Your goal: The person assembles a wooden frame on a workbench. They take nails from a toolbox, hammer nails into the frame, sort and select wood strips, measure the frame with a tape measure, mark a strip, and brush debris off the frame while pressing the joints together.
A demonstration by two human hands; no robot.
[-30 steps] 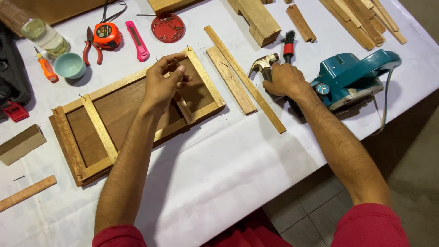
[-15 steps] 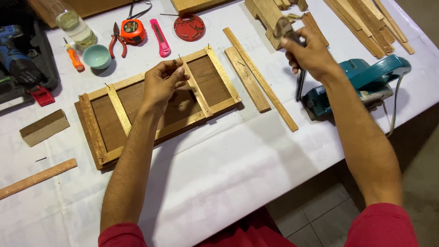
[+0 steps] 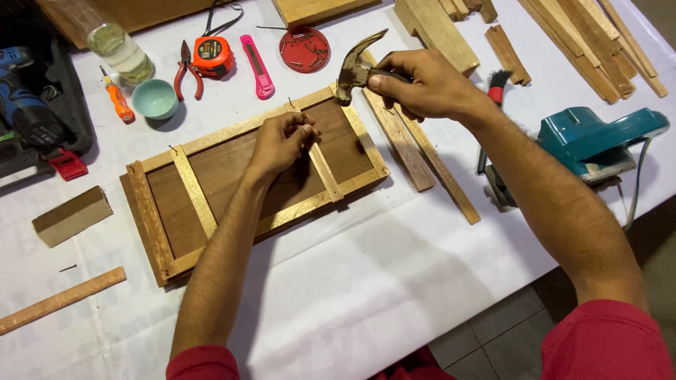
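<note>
Far left at 9 o'clock: drill [image 3: 24,105] in dark case, wood block [image 3: 72,215] below, loose strip [image 3: 60,300] at 8 o'clock. Parked out of the work zone, it seemed. Toward 11 o'clock: bottle [image 3: 116,46], orange screwdriver [image 3: 117,100], small bowl [image 3: 155,98], pliers [image 3: 187,69], tape measure [image 3: 213,55], pink cutter [image 3: 257,66], red lid [image 3: 304,49] with nails, all kept within reach behind the work. Centre: wooden frame [image 3: 211,193] flat on white table [image 3: 366,281], light slats across dark panel. Left hand [image 3: 282,141] resting on frame at its upper edge, fingers pinched together on a small nail [image 3: 290,103] standing upright there, likely to steady it for a strike. At 12 o'clock: right hand [image 3: 429,84] clamped tight around hammer [image 3: 355,67] close to its head, head hovering just right of nail, apart from it; choked-up grip suited to short taps. Spare slats [image 3: 415,151] just beside frame at 2 o'clock. Far right at 3 o'clock: brush [image 3: 493,91], teal power planer [image 3: 598,144], set aside.
</note>
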